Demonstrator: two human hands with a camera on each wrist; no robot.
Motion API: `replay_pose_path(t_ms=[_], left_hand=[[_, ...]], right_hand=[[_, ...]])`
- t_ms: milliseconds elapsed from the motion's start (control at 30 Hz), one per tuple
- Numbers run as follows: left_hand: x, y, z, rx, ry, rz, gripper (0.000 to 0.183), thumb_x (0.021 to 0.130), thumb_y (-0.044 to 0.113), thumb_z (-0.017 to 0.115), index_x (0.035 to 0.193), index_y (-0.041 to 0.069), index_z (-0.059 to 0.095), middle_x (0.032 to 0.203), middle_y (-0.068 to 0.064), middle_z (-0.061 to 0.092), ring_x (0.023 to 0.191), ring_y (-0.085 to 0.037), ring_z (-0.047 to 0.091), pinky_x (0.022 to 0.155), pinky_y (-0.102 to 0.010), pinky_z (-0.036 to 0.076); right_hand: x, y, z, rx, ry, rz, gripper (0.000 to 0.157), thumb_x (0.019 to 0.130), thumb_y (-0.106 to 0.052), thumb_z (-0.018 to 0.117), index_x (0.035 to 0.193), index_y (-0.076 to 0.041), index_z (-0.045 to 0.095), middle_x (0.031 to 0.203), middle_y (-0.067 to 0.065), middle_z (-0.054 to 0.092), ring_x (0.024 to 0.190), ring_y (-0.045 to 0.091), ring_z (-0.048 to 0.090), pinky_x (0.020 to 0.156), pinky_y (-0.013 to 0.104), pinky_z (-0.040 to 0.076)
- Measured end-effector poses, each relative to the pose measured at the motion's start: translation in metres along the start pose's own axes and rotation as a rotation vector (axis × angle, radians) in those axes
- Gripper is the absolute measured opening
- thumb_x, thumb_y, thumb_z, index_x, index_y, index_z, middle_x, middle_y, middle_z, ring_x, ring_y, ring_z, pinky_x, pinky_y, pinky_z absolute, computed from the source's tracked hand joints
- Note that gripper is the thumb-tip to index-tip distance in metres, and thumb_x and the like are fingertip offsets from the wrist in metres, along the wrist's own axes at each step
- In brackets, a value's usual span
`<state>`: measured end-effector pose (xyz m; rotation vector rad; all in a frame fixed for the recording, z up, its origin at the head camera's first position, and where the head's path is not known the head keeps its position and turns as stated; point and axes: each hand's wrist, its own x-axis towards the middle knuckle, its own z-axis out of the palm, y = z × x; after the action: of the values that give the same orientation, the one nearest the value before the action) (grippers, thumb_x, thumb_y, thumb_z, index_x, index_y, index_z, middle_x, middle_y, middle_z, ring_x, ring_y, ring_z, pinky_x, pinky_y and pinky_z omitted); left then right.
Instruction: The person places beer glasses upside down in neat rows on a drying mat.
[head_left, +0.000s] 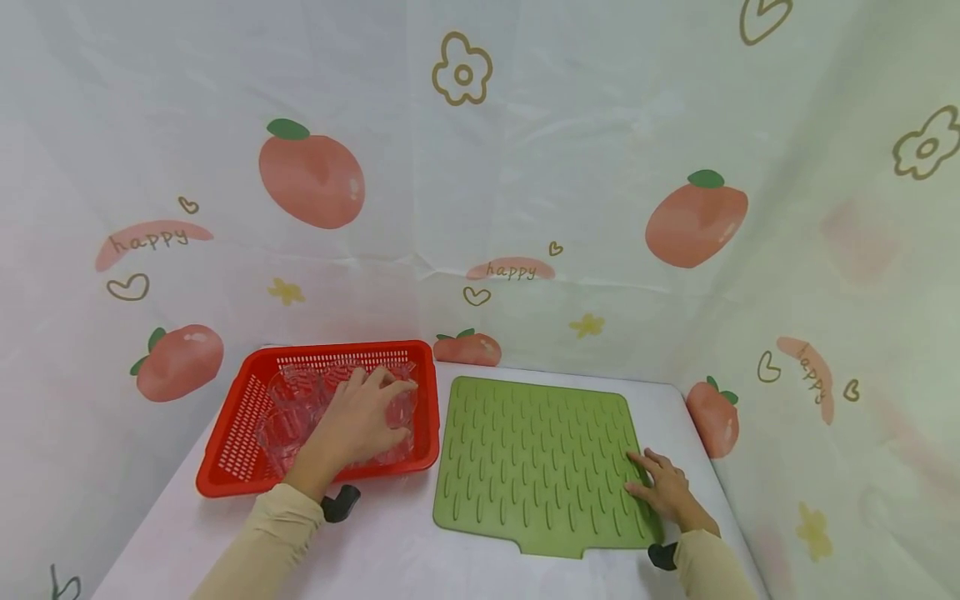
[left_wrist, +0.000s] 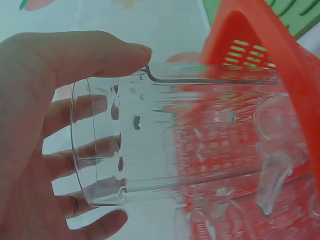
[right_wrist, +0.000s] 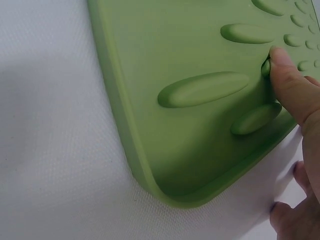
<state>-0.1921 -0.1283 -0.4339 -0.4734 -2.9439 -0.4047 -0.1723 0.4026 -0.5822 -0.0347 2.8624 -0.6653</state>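
Note:
My left hand [head_left: 362, 421] reaches into the red basket [head_left: 427, 417] and holds a clear cup [left_wrist: 150, 130]. In the left wrist view the thumb lies along one side of the cup, and the other fingers show through its clear wall on the far side. More clear cups [head_left: 285, 425] crowd the basket around it. On the right, my right hand [head_left: 666, 486] rests at the right edge of a green ridged mat [head_left: 540, 458]. Its thumb [right_wrist: 287, 75] presses on the mat's top among the raised ridges, while other fingers lie beyond the edge.
Basket and mat lie side by side on a white-covered table [head_left: 405, 533], the basket to the left. A tab [head_left: 551, 546] juts from the mat's front edge. Printed fabric [head_left: 525, 167] with fruit and flowers walls off the back and sides.

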Motion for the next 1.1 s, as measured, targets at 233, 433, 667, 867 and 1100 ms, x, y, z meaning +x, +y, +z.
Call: replay_pose_path(t_ms=[233,433,667,867,1100], left_hand=[[-0.001,0.004,-0.012,0.009,0.027,0.014,0.062,0.076,0.035,0.083,0.135,0.033,0.063,0.123,-0.009,0.058,0.109,-0.029,0.052,0.085,-0.049,0.058],[-0.001,0.003,-0.020,-0.083,-0.058,-0.049,0.063,0.081,0.041,0.081,0.139,0.038,0.058,0.126,-0.007,0.054,0.089,-0.022,0.061,0.074,-0.043,0.061],[0.003,0.002,-0.033,-0.142,-0.050,-0.052,0.050,0.084,0.049,0.079,0.129,0.033,0.063,0.118,-0.006,0.050,0.059,-0.017,0.053,0.060,-0.032,0.050],[0.005,-0.001,-0.036,-0.213,-0.039,-0.066,0.055,0.087,0.053,0.075,0.135,0.030,0.058,0.120,-0.004,0.047,0.066,-0.019,0.057,0.069,-0.038,0.055],[0.009,-0.004,-0.030,-0.339,0.010,-0.053,0.057,0.087,0.054,0.075,0.135,0.029,0.056,0.126,-0.003,0.046,0.097,-0.029,0.065,0.086,-0.051,0.058]], right_hand=[[0.001,0.004,0.002,0.005,0.008,-0.006,0.073,0.090,-0.038,0.075,0.150,-0.006,0.047,0.157,0.034,0.032,0.135,0.068,0.031,0.104,0.082,0.028],[0.000,0.004,0.002,0.016,0.012,-0.007,0.073,0.090,-0.037,0.075,0.150,-0.006,0.047,0.157,0.034,0.031,0.135,0.069,0.031,0.104,0.082,0.028],[-0.001,0.005,0.003,0.024,0.023,-0.024,0.073,0.090,-0.037,0.075,0.149,-0.005,0.048,0.157,0.035,0.032,0.135,0.068,0.031,0.105,0.081,0.026],[-0.001,0.004,0.003,0.034,0.020,-0.018,0.072,0.090,-0.036,0.076,0.149,-0.005,0.048,0.157,0.035,0.031,0.136,0.067,0.031,0.106,0.081,0.025],[-0.001,-0.002,0.000,0.033,0.012,0.000,0.072,0.090,-0.036,0.075,0.150,-0.006,0.048,0.158,0.034,0.030,0.138,0.066,0.030,0.108,0.080,0.024]])
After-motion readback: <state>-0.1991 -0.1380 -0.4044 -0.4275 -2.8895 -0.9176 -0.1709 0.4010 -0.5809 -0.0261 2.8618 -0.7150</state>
